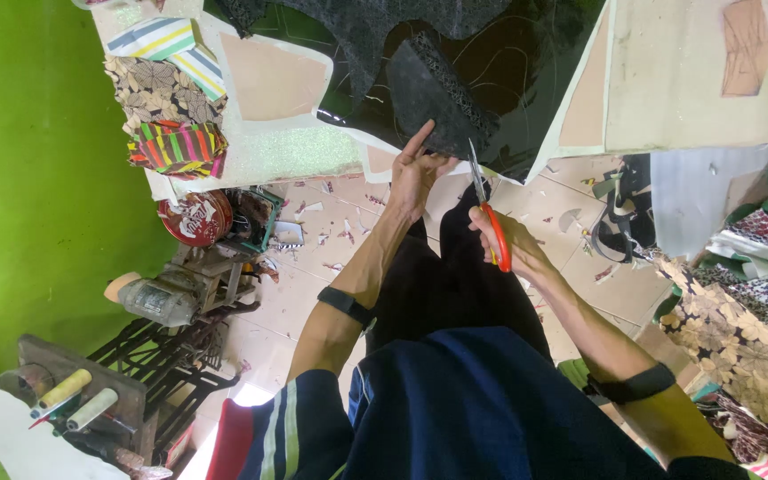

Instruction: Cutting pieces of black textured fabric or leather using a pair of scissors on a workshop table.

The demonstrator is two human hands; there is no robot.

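My left hand [415, 169] presses its fingers on the edge of a black patterned fabric piece [433, 89] that lies on a dark glossy sheet [526, 62] at the table's edge. My right hand [508, 240] grips orange-handled scissors [489, 209]. Their blades point up at the lower edge of the black fabric, just right of my left hand. Both wrists wear dark bands. My dark trousers and blue shirt fill the bottom of the view.
A stack of folded patterned fabrics [171, 98] sits on the pale table [686, 80] at left. Below are a red round tin [196, 218], a motor on a black iron stand [166, 302], thread spools [73, 396], and floral fabric [740, 329] at right. Scraps litter the tiled floor [331, 231].
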